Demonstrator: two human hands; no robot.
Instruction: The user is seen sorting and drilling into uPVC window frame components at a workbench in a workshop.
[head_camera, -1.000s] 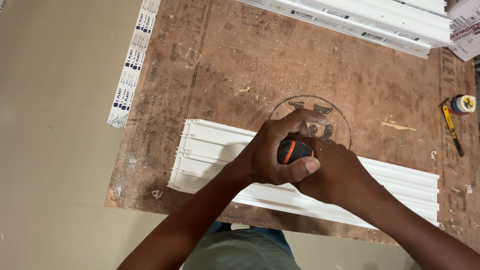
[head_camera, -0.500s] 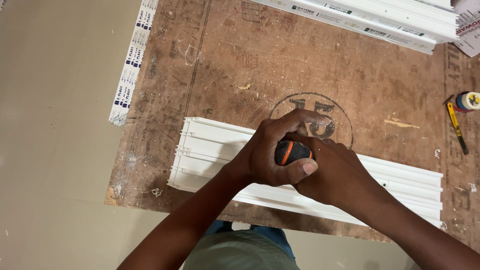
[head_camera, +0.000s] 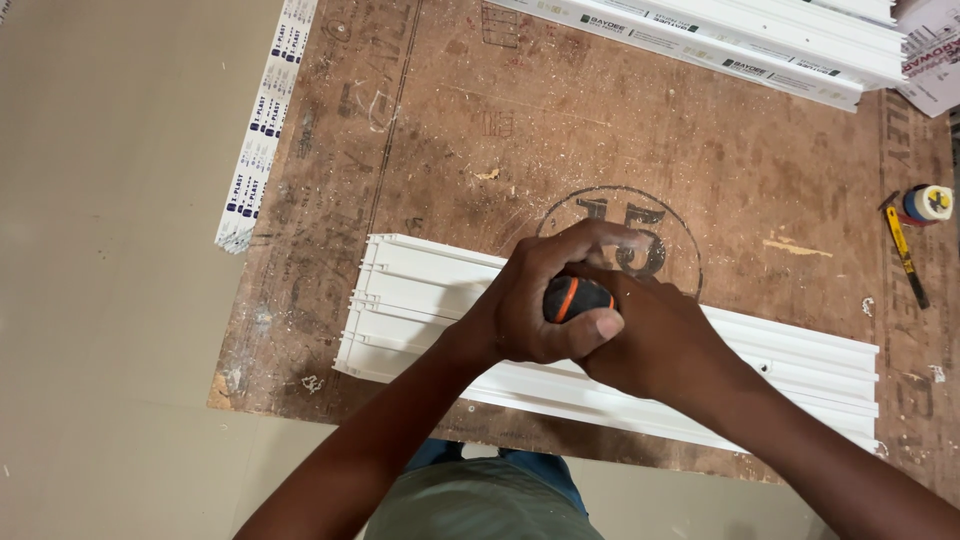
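Note:
A white ribbed plastic profile (head_camera: 420, 290) lies across the near part of a brown plywood board (head_camera: 500, 120). Both hands meet over its middle. My left hand (head_camera: 545, 300) wraps around a tool with a black and orange handle (head_camera: 572, 297). My right hand (head_camera: 665, 340) is clasped against the left one on the same handle. The tool's tip is hidden under the hands.
More white profiles (head_camera: 720, 40) lie along the board's far edge. A white strip with dark markings (head_camera: 262, 130) rests on the left edge. A yellow-handled tool (head_camera: 905, 255) and a small round roll (head_camera: 928, 203) sit at the right. Beige floor (head_camera: 110, 300) lies to the left.
Both hands stay clasped on the handle over the profile, with only a slight shift of the view.

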